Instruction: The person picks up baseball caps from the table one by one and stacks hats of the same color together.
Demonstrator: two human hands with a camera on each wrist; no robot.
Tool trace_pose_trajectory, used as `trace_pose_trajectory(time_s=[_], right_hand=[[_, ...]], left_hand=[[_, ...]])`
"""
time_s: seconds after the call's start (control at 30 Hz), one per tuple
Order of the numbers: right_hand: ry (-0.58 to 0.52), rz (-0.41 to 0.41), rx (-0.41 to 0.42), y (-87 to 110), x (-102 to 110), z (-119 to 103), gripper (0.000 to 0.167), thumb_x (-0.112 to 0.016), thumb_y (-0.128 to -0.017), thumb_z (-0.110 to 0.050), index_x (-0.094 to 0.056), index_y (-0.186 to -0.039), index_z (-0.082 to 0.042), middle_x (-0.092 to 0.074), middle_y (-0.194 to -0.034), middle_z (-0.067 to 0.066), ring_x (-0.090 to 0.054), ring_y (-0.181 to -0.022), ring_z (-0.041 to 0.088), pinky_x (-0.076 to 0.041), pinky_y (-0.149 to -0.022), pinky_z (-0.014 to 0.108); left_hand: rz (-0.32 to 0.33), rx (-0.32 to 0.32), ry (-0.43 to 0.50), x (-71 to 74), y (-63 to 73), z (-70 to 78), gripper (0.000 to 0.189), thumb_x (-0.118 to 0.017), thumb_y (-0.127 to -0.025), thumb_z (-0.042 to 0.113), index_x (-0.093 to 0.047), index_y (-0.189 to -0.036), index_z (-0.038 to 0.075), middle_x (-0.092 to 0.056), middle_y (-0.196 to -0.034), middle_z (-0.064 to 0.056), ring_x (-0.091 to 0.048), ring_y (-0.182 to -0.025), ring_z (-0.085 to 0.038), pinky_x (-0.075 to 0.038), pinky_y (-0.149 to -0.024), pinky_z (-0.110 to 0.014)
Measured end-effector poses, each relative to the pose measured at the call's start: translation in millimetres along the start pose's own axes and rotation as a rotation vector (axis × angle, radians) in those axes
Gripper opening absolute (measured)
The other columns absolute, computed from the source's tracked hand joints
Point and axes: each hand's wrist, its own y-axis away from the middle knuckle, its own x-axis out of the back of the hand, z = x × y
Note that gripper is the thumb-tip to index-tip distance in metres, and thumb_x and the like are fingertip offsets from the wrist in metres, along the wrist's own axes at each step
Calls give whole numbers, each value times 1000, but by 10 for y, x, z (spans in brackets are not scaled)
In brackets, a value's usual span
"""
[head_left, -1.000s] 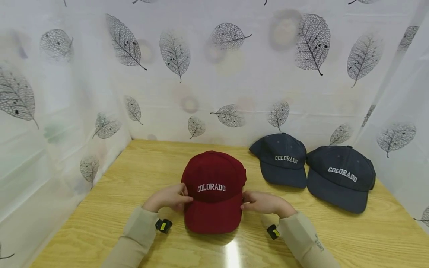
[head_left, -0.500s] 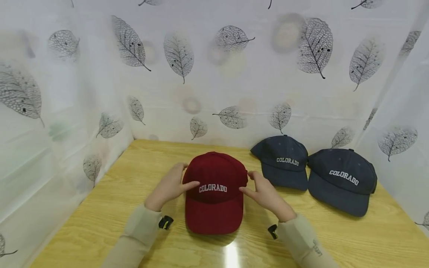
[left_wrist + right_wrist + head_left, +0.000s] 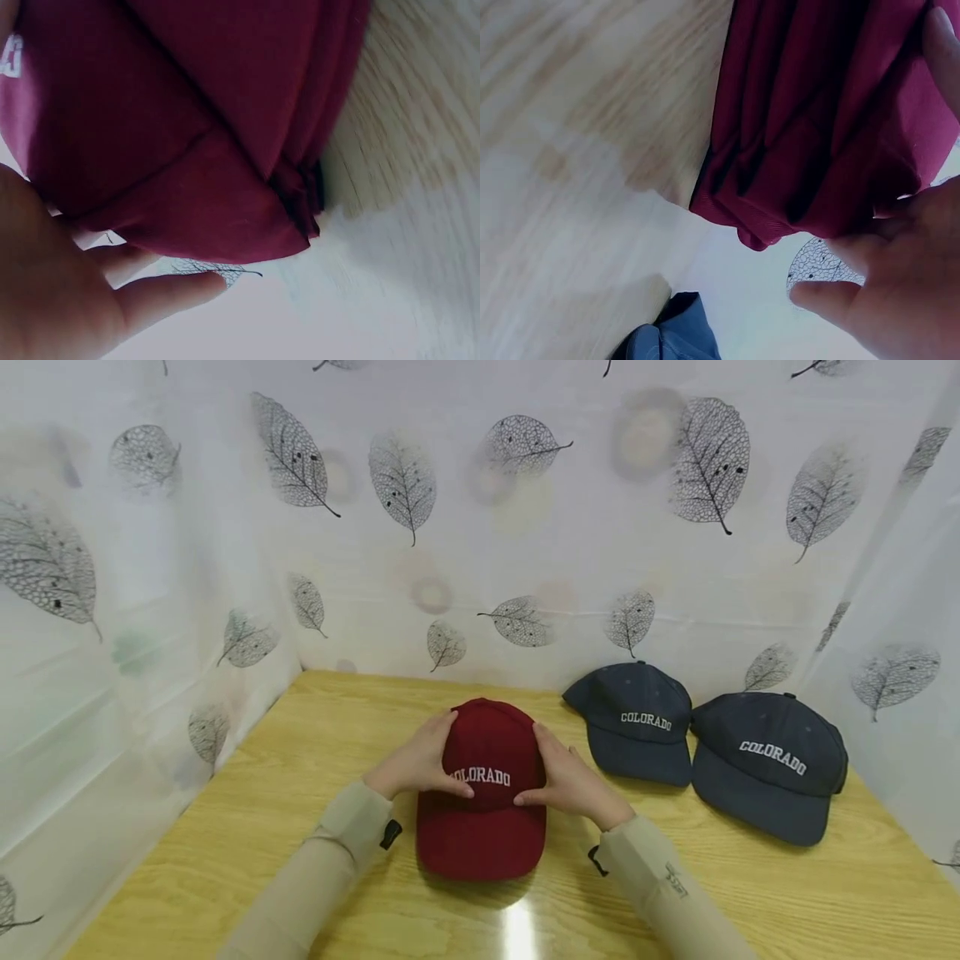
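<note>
A dark red baseball cap (image 3: 483, 843) with white COLORADO lettering sits on the wooden table, its brim toward me. Several layered red edges show under its crown in both wrist views, like caps nested in a stack. From the left side my left hand (image 3: 420, 760) grips the crown, thumb on the front by the lettering and fingers around the side. My right hand (image 3: 573, 777) grips the opposite side, its thumb also on the front. Some fingertips are hidden behind the red fabric (image 3: 150, 112). In the right wrist view, two fingers of the hand (image 3: 907, 277) extend past the cap.
Two navy COLORADO baseball caps stand at the back right: a nearer one (image 3: 765, 768) and one farther back (image 3: 637, 727). The wooden table (image 3: 247, 827) is bordered by a white curtain (image 3: 465, 552) with leaf prints at the back and sides.
Both hands have moved from the cap's lower sides up onto its crown, first spreading open, then closing inward around it. The red cap has hardly moved.
</note>
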Motion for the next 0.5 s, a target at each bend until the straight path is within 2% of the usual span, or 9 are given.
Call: trace_pose_trajectory(time_s=[0.13, 0.33, 0.4, 0.5], right_hand=[[-47, -17, -4, -56, -4, 48, 110, -75, -64, -47, -12, -139, 3, -23, -140, 20, -28, -124, 33, -21, -93, 58], [-89, -52, 47, -131, 8, 108, 108, -76, -62, -46, -17, -138, 1, -36, -132, 17, -40, -116, 27, -33, -93, 42], [-86, -63, 51, -146, 9, 120, 105, -77, -61, -47, -21, -137, -1, -43, -125, 13, -44, -111, 24, -36, -90, 39], [-45, -80, 35, -150, 9, 123, 99, -76, -59, -49, -30, -133, -2, -50, -116, 8, -49, -104, 20, -39, -86, 36]], left_hand=[[-31, -8, -7, -11, -82, -27, 120, -81, -53, 46, -13, -137, -6, -20, -138, -25, -20, -127, -33, -19, -101, -41], [-86, 25, 43, -37, -140, -68, 119, -81, -53, 45, -13, -137, -3, -23, -136, -22, -27, -123, -32, -25, -98, -41], [-101, 36, 55, -50, -149, -71, 118, -82, -53, 44, -14, -137, -2, -25, -135, -22, -29, -121, -32, -27, -97, -42], [-122, 60, 25, -74, -160, -61, 118, -81, -53, 47, -14, -137, 0, -27, -133, -22, -32, -119, -32, -28, -96, -42]])
